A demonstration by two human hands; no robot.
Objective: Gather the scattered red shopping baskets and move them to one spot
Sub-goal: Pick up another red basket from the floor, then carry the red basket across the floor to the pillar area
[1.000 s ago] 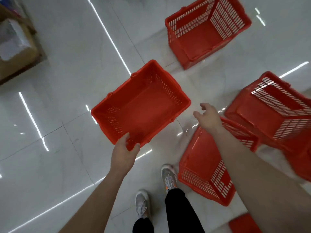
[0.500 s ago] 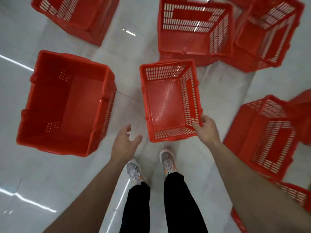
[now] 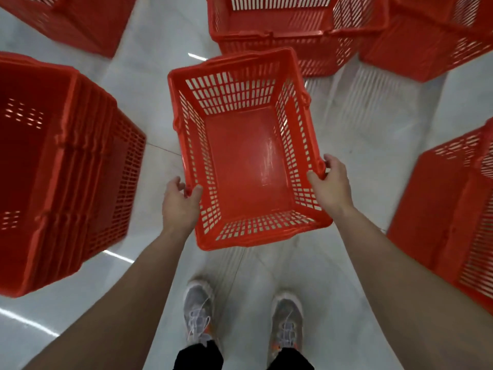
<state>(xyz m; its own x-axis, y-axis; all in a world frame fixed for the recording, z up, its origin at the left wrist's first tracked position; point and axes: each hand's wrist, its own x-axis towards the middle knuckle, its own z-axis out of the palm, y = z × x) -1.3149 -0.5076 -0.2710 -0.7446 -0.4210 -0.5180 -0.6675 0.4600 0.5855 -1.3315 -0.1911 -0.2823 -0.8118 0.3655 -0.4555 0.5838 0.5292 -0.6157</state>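
An empty red slotted shopping basket [image 3: 245, 156] hangs in front of me, above the floor. My left hand [image 3: 180, 202] grips its left rim near the front corner. My right hand [image 3: 332, 182] grips its right rim near the front corner. To the left stands a tall stack of nested red baskets [image 3: 58, 169], apart from the held one.
More red baskets sit around: one straight ahead [image 3: 282, 30], one at the far right top [image 3: 437, 36], one at the top left [image 3: 69, 20], one at the right edge [image 3: 450, 217]. My shoes [image 3: 198, 313] stand on glossy white floor tiles [image 3: 373, 116] below the basket.
My left hand, open half a second ago, has closed on the basket's left rim. The basket has come up off the floor and closer to me; the stack now looms larger at left.
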